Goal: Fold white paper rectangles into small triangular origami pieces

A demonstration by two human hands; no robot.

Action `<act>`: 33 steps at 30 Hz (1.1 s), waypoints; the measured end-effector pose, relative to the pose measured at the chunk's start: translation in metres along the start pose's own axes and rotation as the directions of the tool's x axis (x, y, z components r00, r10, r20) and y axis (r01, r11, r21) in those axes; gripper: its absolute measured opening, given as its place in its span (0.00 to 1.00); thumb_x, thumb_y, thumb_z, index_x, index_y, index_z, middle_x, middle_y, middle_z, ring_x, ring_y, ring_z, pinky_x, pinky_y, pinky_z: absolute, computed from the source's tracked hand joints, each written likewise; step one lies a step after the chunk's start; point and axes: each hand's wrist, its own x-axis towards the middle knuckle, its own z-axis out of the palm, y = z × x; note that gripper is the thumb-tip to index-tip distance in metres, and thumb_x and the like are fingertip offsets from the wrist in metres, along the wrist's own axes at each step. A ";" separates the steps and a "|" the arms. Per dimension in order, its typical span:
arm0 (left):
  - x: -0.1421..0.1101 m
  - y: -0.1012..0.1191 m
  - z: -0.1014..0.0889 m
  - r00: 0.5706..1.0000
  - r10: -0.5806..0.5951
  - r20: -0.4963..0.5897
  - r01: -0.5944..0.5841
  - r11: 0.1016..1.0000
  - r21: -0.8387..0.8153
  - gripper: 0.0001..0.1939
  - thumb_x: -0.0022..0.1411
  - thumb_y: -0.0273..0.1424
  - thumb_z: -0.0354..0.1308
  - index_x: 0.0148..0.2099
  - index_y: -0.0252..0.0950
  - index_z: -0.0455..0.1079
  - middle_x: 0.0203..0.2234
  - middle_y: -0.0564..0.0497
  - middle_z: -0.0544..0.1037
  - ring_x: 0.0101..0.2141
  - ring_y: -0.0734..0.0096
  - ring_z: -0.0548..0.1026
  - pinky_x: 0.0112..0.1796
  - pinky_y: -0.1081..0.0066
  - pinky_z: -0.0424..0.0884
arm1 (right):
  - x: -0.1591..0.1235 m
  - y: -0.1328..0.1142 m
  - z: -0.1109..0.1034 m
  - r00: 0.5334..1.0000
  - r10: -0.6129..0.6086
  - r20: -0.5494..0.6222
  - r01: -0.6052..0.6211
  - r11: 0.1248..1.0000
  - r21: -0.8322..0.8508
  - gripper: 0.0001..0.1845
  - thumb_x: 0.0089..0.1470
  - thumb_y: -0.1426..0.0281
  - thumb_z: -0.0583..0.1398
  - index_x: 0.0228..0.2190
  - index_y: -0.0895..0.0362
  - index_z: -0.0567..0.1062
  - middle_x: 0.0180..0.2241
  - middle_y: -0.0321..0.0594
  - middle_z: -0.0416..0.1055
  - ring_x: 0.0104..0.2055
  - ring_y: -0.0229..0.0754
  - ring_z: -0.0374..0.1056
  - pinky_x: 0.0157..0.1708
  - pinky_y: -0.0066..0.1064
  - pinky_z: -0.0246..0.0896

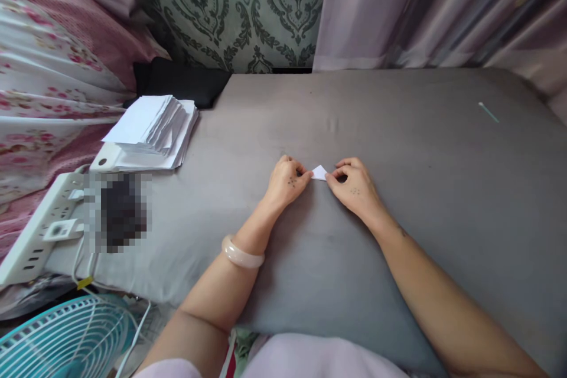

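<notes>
A small white folded piece of paper point(319, 173) with a pointed top lies between my two hands, at or just above the grey cloth surface point(425, 189). My left hand point(289, 180) pinches its left corner between thumb and fingers. On the opposite corner, the thumb and forefinger of my right hand point(353, 184) are closed, with the other fingers curled. The paper's tip points away from me. My fingertips hide both of its lower corners.
At the left is a stack of white paper point(153, 130), with a black flat item point(186, 80) behind it. A white power strip point(39, 227) with plugs and cables lies nearer, above a blue fan point(66, 336). A thin green stick point(489, 113) lies far right.
</notes>
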 end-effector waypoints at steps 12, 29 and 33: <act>0.000 0.001 0.006 0.999 0.012 -0.049 -0.010 0.999 0.046 0.06 0.57 0.31 0.59 0.30 0.34 0.73 0.38 0.45 0.69 0.41 0.64 0.70 0.45 0.63 0.69 | 0.006 -0.004 -0.002 0.996 0.064 0.056 -0.062 0.997 -0.041 0.09 0.47 0.66 0.60 0.19 0.54 0.72 0.41 0.45 0.71 0.41 0.48 0.70 0.45 0.43 0.64; 0.001 0.000 0.007 0.998 0.031 -0.049 -0.027 0.996 0.089 0.06 0.57 0.30 0.58 0.29 0.34 0.71 0.37 0.45 0.70 0.41 0.63 0.71 0.45 0.62 0.69 | 0.008 -0.006 -0.001 0.993 0.080 0.081 -0.073 0.993 -0.095 0.09 0.48 0.67 0.60 0.19 0.54 0.72 0.40 0.45 0.71 0.42 0.48 0.68 0.47 0.43 0.63; 0.000 0.000 0.007 0.998 0.032 -0.049 -0.027 0.995 0.096 0.06 0.57 0.31 0.58 0.29 0.35 0.71 0.37 0.45 0.70 0.41 0.63 0.71 0.45 0.62 0.70 | 0.008 -0.006 -0.001 0.995 0.068 0.078 -0.061 0.994 -0.093 0.10 0.48 0.67 0.60 0.19 0.54 0.72 0.40 0.45 0.71 0.41 0.48 0.68 0.47 0.43 0.63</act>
